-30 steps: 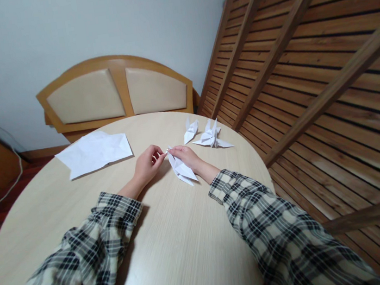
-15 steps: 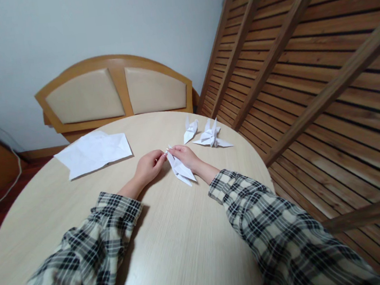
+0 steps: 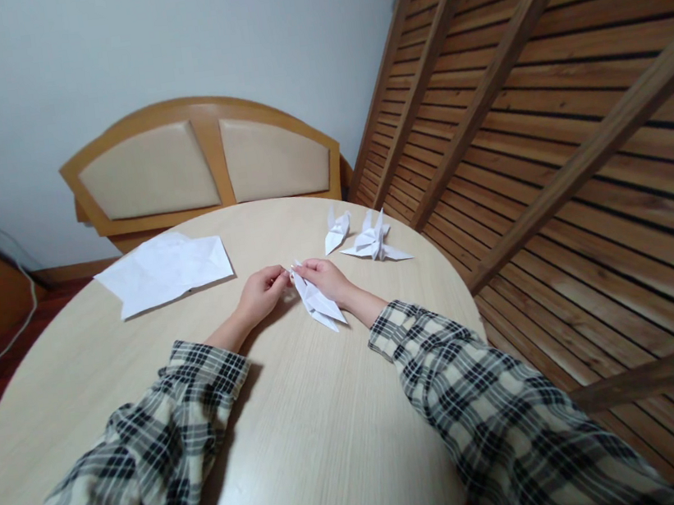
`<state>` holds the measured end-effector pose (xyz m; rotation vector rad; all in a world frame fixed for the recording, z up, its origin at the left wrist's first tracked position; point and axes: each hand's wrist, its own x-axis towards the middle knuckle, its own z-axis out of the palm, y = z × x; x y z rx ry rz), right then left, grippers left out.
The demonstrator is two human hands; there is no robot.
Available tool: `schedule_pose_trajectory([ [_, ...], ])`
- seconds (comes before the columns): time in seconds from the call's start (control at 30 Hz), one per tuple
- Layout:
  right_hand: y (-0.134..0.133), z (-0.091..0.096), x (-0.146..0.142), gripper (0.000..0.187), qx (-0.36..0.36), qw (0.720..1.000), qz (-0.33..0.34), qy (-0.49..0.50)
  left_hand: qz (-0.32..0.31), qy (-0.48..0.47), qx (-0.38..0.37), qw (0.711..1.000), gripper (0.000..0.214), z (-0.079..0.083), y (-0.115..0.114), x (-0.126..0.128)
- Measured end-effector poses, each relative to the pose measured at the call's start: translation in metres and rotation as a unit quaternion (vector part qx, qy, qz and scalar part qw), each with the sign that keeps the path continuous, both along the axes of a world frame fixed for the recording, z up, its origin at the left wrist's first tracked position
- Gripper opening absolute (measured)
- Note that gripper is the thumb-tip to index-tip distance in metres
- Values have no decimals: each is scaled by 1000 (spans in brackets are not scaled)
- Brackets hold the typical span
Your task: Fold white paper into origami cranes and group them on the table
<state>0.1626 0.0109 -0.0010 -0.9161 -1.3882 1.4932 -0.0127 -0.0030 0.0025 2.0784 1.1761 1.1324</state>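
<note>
Both hands are pinching one tip of a folded paper figure near the tabletop's middle: the left hand and right hand are meeting there, seemingly to sharpen a crease. Two finished figures are lying by the far right edge.

Folded paper piece: white, part-worked origami, narrow and pointed, with several creased flaps layered. Long axis slants from upper tip down toward the right, lower points splayed low over the table. Upper tip pinched between fingertips of left hand and right hand. Body runs under the right hand. Contact with tabletop unclear.
</note>
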Motion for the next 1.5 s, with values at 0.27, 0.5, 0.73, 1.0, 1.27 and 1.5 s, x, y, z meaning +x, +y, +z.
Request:
schedule_pose_trajectory([
  [0.27,1,-3,0,33,36,999,2,-24,-43,-75,-76,993,24,5,-1,2],
  [0.5,1,-5,-1,41,64,998,8,-22,-48,-88,-87,991,26,6,-1,2],
  [0.73,3,-6,-1,44,70,997,7,-31,-68,-90,-95,989,26,5,0,1],
  [1.0,1,-5,0,42,7,999,33,24,-68,-108,-100,987,27,9,-5,1],
  [1.27,3,-7,0,39,3,999,29,17,-90,-109,-102,985,27,3,-2,1],
  [1.5,1,-4,-1,42,23,1000,18,-9,-101,-94,-97,986,27,3,-1,0],
])
